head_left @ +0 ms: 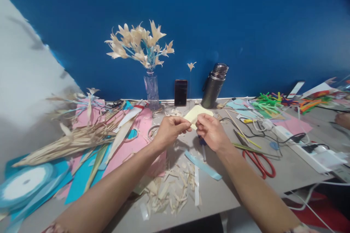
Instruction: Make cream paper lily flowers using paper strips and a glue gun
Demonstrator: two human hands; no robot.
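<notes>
My left hand and my right hand meet above the middle of the table, fingertips pinched together. Between them shows a small pale strip of dried husk, mostly hidden by the fingers. Behind the hands lies a pale yellow paper. Under my right hand is a screwdriver with a dark handle, partly covered. Closer to me, a light blue ribbon piece lies beside scattered husk scraps. A single husk flower stands upright on a thin wire at the back.
At the back are a vase of husk flowers, a phone and a flask. Dried husks and a ribbon roll lie left. Red-handled scissors, a power strip and another person's hand are right.
</notes>
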